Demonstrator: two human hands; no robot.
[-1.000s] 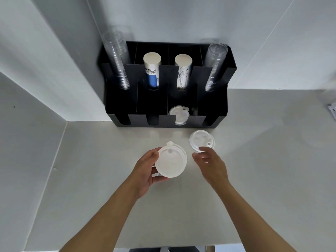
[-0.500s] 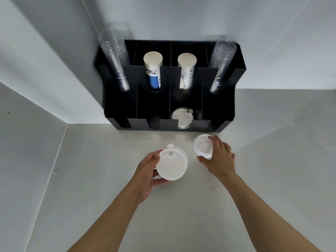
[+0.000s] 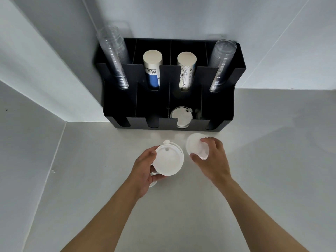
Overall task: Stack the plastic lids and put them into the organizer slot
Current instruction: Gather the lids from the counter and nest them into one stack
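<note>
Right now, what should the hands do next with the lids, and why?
Probably bring the lid gripped in the right hand over onto the stack held in the left hand. They sit side by side, not yet joined, and the organizer slot comes only after stacking.

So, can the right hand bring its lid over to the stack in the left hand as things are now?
Probably yes. The right hand already grips a single lid beside the stack held by the left hand. Only bare counter lies between them, nothing blocks.
</note>
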